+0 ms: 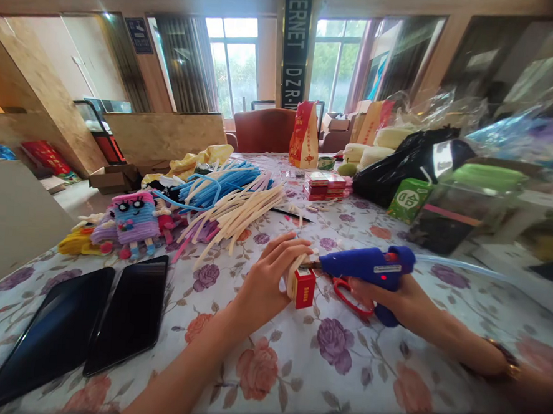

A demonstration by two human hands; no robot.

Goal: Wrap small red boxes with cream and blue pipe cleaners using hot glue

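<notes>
My left hand (266, 280) is closed around a small red box (303, 288) with cream pipe cleaner wrapped on it, held upright on the floral tablecloth (323, 366). My right hand (395, 300) grips the handle of a blue glue gun (369, 264). The gun's nozzle points left and touches the top of the red box. Red-handled scissors (351, 299) lie on the cloth just under the gun.
A heap of blue, cream and pink pipe cleaners (227, 201) lies at the centre back, with plush toys (132, 220) to its left. Two dark tablets (91, 320) lie at front left. Small red boxes (324, 186), a black bag (401, 164) and a green carton (408, 199) stand behind.
</notes>
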